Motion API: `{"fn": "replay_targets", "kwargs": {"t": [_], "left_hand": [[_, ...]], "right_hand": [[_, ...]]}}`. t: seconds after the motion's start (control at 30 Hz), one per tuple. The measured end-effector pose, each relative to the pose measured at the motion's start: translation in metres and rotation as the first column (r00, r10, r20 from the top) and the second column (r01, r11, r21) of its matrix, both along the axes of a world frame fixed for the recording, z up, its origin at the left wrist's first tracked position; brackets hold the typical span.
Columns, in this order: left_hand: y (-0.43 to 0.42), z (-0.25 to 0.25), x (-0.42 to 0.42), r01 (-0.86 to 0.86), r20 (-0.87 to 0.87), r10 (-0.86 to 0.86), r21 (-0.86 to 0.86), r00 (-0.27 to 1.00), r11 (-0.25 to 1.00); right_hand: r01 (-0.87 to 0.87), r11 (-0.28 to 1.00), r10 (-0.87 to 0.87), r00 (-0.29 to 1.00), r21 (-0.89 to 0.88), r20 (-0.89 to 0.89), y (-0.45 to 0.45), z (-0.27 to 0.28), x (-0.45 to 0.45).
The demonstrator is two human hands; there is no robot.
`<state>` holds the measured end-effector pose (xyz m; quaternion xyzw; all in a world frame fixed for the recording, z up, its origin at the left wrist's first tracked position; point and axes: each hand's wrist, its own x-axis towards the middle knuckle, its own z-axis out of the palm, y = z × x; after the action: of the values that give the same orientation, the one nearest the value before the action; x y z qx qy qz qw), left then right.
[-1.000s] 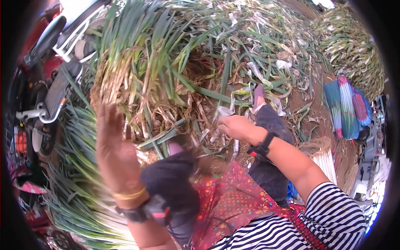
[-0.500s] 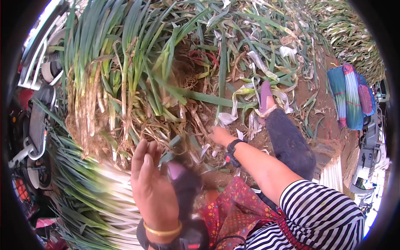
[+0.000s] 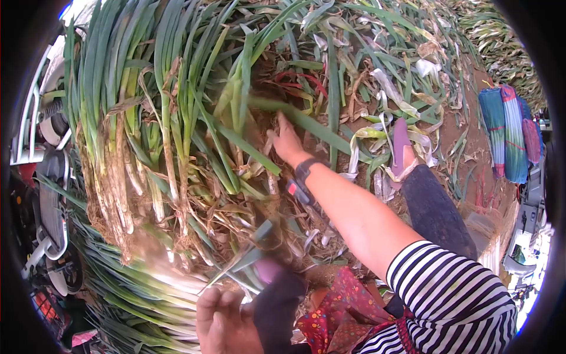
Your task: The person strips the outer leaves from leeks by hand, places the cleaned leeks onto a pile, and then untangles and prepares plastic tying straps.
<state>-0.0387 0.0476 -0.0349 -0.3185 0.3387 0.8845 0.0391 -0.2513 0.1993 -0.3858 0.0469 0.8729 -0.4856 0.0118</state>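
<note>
My right hand (image 3: 287, 141) reaches forward into the heap, its fingers stretched out beside the uncleaned green onions (image 3: 171, 141), which have soil-brown roots and dry outer skins. A long green leaf (image 3: 312, 127) crosses just above its fingertips; I cannot tell whether they touch. Low at the bottom edge, my left hand (image 3: 227, 324) is raised with loosely bent fingers and nothing visible in it. Part of it is cut off by the frame. Just beyond it lie cleaned green onions (image 3: 171, 301) with white stems.
Peeled skins and leaf scraps (image 3: 383, 94) cover the ground ahead. My purple shoe (image 3: 401, 141) rests among them. Rolled, coloured woven bundles (image 3: 507, 133) lie at the right, below another green onion heap (image 3: 495, 47). Parked vehicles (image 3: 56, 206) stand along the left edge.
My right hand has moved forward and left into the uncleaned onions. My left hand has dropped toward the bottom edge, its fingers more bent. The view has shifted slightly.
</note>
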Motion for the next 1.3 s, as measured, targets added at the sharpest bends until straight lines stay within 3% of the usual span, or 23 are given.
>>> {"fn": "replay_targets", "kwargs": {"t": [0.1, 0.2, 0.3, 0.4, 0.5, 0.63, 0.67, 0.73, 0.83, 0.93, 0.97, 1.07, 1.1, 1.13, 1.2, 1.3], "left_hand": [[-0.011, -0.007, 0.004, -0.002, 0.049, 0.003, -0.009, 0.999, 1.0], [-0.015, -0.009, 0.0, -0.002, 0.068, 0.001, 0.005, 0.998, 1.0], [-0.017, -0.009, -0.004, 0.007, 0.064, -0.009, 0.036, 0.998, 0.999], [-0.017, -0.007, -0.006, 0.019, 0.043, -0.021, 0.046, 0.999, 0.999], [-0.011, -0.001, -0.005, 0.023, 0.043, -0.026, 0.055, 0.999, 0.998], [0.002, -0.002, -0.005, 0.069, 0.006, -0.069, 0.074, 0.998, 0.995], [0.005, -0.002, -0.005, 0.093, -0.003, -0.093, 0.079, 0.996, 0.993], [0.011, 0.001, -0.009, 0.096, 0.032, -0.099, 0.076, 0.995, 0.992], [0.017, 0.001, -0.012, 0.106, 0.041, -0.108, 0.062, 0.993, 0.992], [0.021, 0.0, -0.012, 0.12, 0.039, -0.122, 0.06, 0.992, 0.991], [0.024, 0.001, -0.012, 0.114, 0.045, -0.116, 0.056, 0.992, 0.992], [0.028, 0.005, -0.018, 0.101, 0.085, -0.102, 0.013, 0.991, 0.995], [0.028, 0.004, -0.019, 0.097, 0.103, -0.096, -0.006, 0.99, 0.995], [0.027, 0.003, -0.021, 0.108, 0.101, -0.105, -0.016, 0.989, 0.994], [0.027, 0.0, -0.023, 0.131, 0.1, -0.128, -0.029, 0.987, 0.991], [0.028, 0.001, -0.028, 0.116, 0.111, -0.114, -0.015, 0.987, 0.993]], "right_hand": [[0.107, 0.99, -0.075, 0.955, -0.096, 0.287, -0.01, 0.005, -0.025], [0.113, 0.988, -0.146, 0.884, 0.101, 0.445, -0.026, 0.015, -0.034], [0.056, 0.998, -0.025, 0.796, -0.033, 0.605, -0.024, 0.0, -0.046], [0.045, 0.98, 0.059, 0.863, -0.193, 0.501, -0.013, -0.015, -0.045], [-0.121, 0.962, 0.212, 0.894, -0.243, 0.394, -0.02, 0.049, -0.028], [0.002, 0.899, 0.03, 0.997, -0.439, 0.067, -0.064, 0.121, 0.019], [-0.081, 0.963, 0.107, 0.99, -0.258, 0.09, -0.064, 0.117, 0.032], [-0.044, 0.915, 0.142, 0.966, -0.401, 0.217, -0.055, 0.153, 0.062], [-0.028, 0.97, 0.106, 0.943, -0.24, 0.317, -0.045, 0.155, 0.084], [-0.122, 0.992, 0.112, 0.947, 0.013, 0.3, -0.038, 0.136, 0.075], [-0.335, 0.942, 0.31, 0.836, -0.028, 0.452, -0.028, 0.129, 0.07], [-0.583, 0.798, 0.428, 0.726, 0.153, 0.538, -0.008, 0.115, 0.058], [-0.651, 0.744, 0.413, 0.625, 0.15, 0.662, 0.002, 0.127, 0.043], [-0.608, 0.766, 0.353, 0.669, 0.209, 0.653, 0.009, 0.126, 0.033], [-0.362, 0.925, 0.259, 0.823, 0.116, 0.506, 0.019, 0.107, 0.023], [-0.184, 0.969, 0.134, 0.953, 0.166, 0.272, 0.008, 0.076, 0.006]]}}
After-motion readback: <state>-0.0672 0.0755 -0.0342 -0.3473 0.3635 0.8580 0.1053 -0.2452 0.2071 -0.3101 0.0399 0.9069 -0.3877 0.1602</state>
